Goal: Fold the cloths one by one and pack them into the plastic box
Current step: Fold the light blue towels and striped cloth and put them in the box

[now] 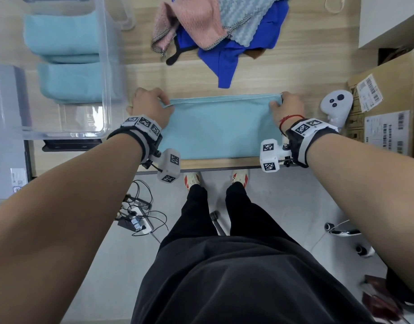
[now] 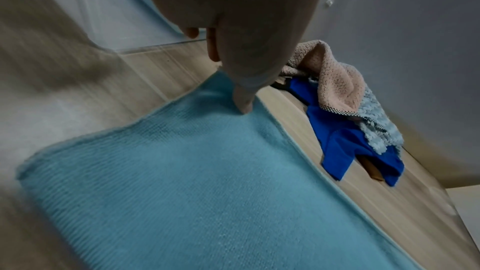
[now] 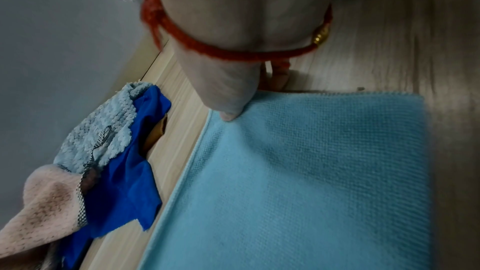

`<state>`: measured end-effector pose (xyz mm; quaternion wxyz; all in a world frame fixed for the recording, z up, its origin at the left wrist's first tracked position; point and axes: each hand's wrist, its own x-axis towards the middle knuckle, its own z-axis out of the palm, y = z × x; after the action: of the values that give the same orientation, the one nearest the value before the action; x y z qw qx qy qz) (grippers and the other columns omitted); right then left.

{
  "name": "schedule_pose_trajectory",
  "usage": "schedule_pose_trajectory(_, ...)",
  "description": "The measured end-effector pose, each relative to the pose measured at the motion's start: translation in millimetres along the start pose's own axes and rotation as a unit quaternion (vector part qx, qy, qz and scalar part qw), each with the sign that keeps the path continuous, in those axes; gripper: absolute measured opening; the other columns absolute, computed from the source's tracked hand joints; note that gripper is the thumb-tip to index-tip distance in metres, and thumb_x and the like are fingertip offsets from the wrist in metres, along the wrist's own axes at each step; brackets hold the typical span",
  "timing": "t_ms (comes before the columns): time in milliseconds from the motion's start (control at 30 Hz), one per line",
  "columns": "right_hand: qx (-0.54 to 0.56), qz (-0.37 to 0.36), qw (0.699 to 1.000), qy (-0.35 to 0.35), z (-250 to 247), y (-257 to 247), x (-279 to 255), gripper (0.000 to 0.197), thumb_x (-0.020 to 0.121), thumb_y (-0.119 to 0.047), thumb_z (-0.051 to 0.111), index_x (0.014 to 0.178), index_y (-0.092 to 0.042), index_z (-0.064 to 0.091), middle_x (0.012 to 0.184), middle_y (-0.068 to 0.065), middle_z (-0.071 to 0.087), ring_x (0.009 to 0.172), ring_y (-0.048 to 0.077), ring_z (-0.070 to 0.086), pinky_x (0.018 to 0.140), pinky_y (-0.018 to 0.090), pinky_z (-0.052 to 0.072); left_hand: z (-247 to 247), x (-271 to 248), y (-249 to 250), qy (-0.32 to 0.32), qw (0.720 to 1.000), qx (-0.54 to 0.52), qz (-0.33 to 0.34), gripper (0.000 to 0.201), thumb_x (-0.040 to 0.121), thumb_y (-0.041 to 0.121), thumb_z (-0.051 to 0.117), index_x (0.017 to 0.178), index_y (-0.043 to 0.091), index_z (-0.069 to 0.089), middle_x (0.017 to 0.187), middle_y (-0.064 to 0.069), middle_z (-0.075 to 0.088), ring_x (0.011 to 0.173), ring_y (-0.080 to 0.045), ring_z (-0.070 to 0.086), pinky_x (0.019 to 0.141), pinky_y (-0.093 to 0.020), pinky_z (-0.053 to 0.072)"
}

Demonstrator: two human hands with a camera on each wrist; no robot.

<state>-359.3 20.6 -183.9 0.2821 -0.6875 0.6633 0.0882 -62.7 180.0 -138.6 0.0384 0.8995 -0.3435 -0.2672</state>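
Note:
A light blue cloth [image 1: 221, 128] [image 2: 197, 182] [image 3: 306, 171] lies flat on the wooden table near its front edge, folded into a rectangle. My left hand [image 1: 152, 104] [image 2: 241, 98] pinches its far left corner, thumb on top. My right hand [image 1: 286, 105] [image 3: 228, 110] pinches the far right corner the same way. The clear plastic box [image 1: 105, 66] stands at the left and holds two folded light blue cloths [image 1: 70, 78]. A pile of unfolded cloths sits beyond: a pink one [image 1: 192, 22], a pale blue fluffy one [image 1: 243, 17] and a royal blue one [image 1: 227, 57].
A white controller [image 1: 335, 106] lies just right of my right hand, next to a cardboard box [image 1: 388, 101]. The table's front edge [image 1: 213, 167] runs right below the cloth. A power strip with cables [image 1: 135, 220] is on the floor.

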Motion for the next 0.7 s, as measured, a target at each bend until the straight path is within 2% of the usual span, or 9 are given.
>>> schedule_pose_trajectory(67, 0.001, -0.001, 1.0, 0.003, -1, 0, -1, 0.015, 0.094, -0.029, 0.048, 0.085, -0.017, 0.046, 0.098, 0.008, 0.045, 0.077, 0.025, 0.046, 0.063, 0.027, 0.031, 1, -1, 0, 0.005, 1.0, 0.014, -0.01, 0.011, 0.082, 0.038, 0.069, 0.089, 0.031, 0.063, 0.121, -0.003, 0.048, 0.119, -0.025, 0.043, 0.089, -0.039, 0.028)
schedule_pose_trajectory(133, 0.006, -0.004, 1.0, 0.009, 0, 2, -1, 0.029, 0.093, -0.03, 0.047, 0.069, -0.018, 0.036, 0.095, 0.008, 0.044, 0.073, 0.025, 0.045, 0.056, 0.028, 0.027, 3, 0, -1, -0.002, 1.0, 0.017, -0.018, 0.014, 0.086, 0.038, 0.065, 0.096, 0.029, 0.065, 0.123, -0.004, 0.048, 0.122, -0.025, 0.041, 0.091, -0.039, 0.028)
schedule_pose_trajectory(200, 0.017, -0.005, 1.0, 0.02, -1, 2, -5, 0.037, 0.094, -0.03, 0.046, 0.064, -0.02, 0.029, 0.091, 0.008, 0.046, 0.071, 0.025, 0.044, 0.054, 0.029, 0.024, 4, 2, -2, -0.003, 1.0, 0.01, -0.027, 0.016, 0.091, 0.036, 0.059, 0.104, 0.028, 0.064, 0.122, -0.005, 0.049, 0.118, -0.025, 0.044, 0.093, -0.04, 0.029)
schedule_pose_trajectory(400, 0.065, -0.009, 0.998, 0.017, -10, -3, -7, 0.031, 0.098, -0.031, 0.043, 0.087, -0.004, 0.054, 0.086, 0.016, 0.058, 0.079, 0.031, 0.053, 0.064, 0.03, 0.034, 6, 6, -7, 0.006, 0.998, -0.034, -0.049, 0.012, 0.095, 0.022, 0.049, 0.101, 0.027, 0.059, 0.096, 0.004, 0.058, 0.084, -0.02, 0.05, 0.095, -0.043, 0.034)
schedule_pose_trajectory(467, 0.065, 0.008, 0.998, 0.021, -11, -5, -5, 0.037, 0.099, -0.033, 0.043, 0.091, -0.001, 0.06, 0.084, 0.015, 0.061, 0.083, 0.031, 0.056, 0.069, 0.032, 0.04, 8, 10, -11, 0.004, 0.997, -0.049, -0.053, 0.013, 0.095, 0.022, 0.048, 0.1, 0.027, 0.058, 0.095, 0.003, 0.062, 0.084, -0.022, 0.055, 0.088, -0.04, 0.043)
schedule_pose_trajectory(500, 0.059, 0.022, 0.998, 0.02, -11, -5, -4, 0.039, 0.1, -0.034, 0.042, 0.085, -0.003, 0.06, 0.075, 0.01, 0.058, 0.081, 0.029, 0.055, 0.069, 0.03, 0.038, 9, 11, -13, 0.009, 0.997, -0.058, -0.052, 0.012, 0.095, 0.022, 0.048, 0.1, 0.027, 0.057, 0.095, 0.002, 0.063, 0.083, -0.024, 0.057, 0.078, -0.036, 0.046)
schedule_pose_trajectory(600, 0.038, 0.053, 0.998, 0.009, -11, -6, -1, 0.044, 0.101, -0.035, 0.04, 0.064, -0.011, 0.046, 0.06, 0.004, 0.045, 0.074, 0.026, 0.049, 0.066, 0.029, 0.035, 9, 13, -19, 0.018, 0.995, -0.084, -0.058, 0.008, 0.096, 0.022, 0.046, 0.101, 0.024, 0.052, 0.089, -0.001, 0.06, 0.075, -0.022, 0.057, 0.055, -0.028, 0.039)
schedule_pose_trajectory(633, 0.036, 0.059, 0.998, 0.008, -11, -6, 0, 0.044, 0.101, -0.036, 0.04, 0.066, -0.01, 0.048, 0.064, 0.007, 0.048, 0.074, 0.026, 0.049, 0.066, 0.03, 0.037, 10, 14, -20, 0.017, 0.994, -0.089, -0.059, 0.007, 0.096, 0.022, 0.046, 0.102, 0.024, 0.051, 0.088, -0.002, 0.06, 0.074, -0.021, 0.056, 0.054, -0.028, 0.038)
schedule_pose_trajectory(700, 0.044, 0.068, 0.996, 0.023, -11, -7, -1, 0.039, 0.1, -0.038, 0.041, 0.088, -0.005, 0.056, 0.084, 0.01, 0.056, 0.082, 0.027, 0.052, 0.069, 0.03, 0.037, 10, 14, -19, 0.021, 0.994, -0.095, -0.056, 0.01, 0.096, 0.02, 0.046, 0.105, 0.023, 0.049, 0.094, -0.003, 0.06, 0.078, -0.022, 0.056, 0.06, -0.03, 0.041)
